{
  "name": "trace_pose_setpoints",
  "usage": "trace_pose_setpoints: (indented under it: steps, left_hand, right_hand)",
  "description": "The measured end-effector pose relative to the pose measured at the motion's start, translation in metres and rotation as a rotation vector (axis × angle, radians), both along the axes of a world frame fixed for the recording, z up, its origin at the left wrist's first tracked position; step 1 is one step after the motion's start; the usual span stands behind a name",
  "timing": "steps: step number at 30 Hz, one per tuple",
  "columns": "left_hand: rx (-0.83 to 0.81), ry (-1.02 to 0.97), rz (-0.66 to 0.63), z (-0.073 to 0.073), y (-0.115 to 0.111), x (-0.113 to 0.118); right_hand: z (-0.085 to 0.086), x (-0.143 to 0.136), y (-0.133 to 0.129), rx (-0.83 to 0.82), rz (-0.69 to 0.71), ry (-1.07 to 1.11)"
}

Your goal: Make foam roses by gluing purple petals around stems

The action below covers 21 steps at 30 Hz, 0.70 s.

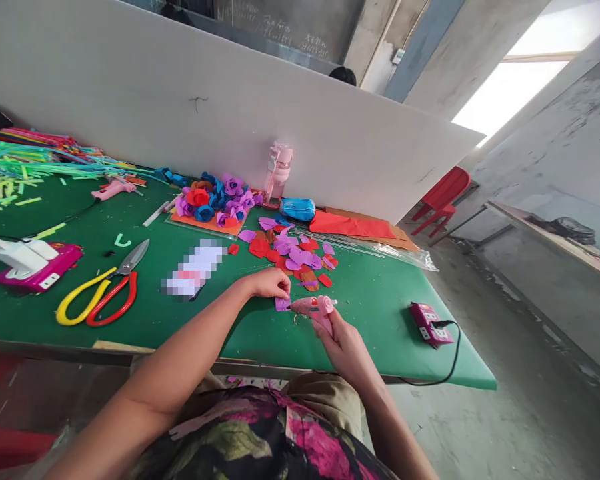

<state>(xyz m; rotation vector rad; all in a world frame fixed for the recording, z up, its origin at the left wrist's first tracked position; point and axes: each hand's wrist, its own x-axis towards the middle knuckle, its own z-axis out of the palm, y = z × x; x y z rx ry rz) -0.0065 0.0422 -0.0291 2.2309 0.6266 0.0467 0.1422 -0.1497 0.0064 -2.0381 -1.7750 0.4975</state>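
Where the green surface (380,300) begins on the left, I see scissors (105,293) with one yellow and one red handle. Next comes the left hand (271,283), its fingers pinching a purple piece (283,304) just below the scattered petals (295,252). To its right, the right hand (341,340) grips a pink glue gun (314,307), nozzle at the piece's edge.

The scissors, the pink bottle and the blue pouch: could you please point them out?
Scissors (137,256), head view, on the blades.
Pink bottle (280,169), head view, on its body.
Blue pouch (298,209), head view, on its side.
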Motion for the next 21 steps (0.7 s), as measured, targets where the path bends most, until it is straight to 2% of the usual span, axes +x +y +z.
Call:
trace_pose_setpoints:
  steps: [16,21]
  left_hand:
    - [-0.008,-0.007,-0.007,-0.0030,0.0010,0.0000]
    - [-0.021,-0.018,-0.003,-0.0031,0.0008,0.0000]
  right_hand:
    - [0.0025,0.0060,0.0006,-0.013,-0.059,-0.043]
    - [0.0008,0.0020,0.0025,-0.010,-0.015,0.000]
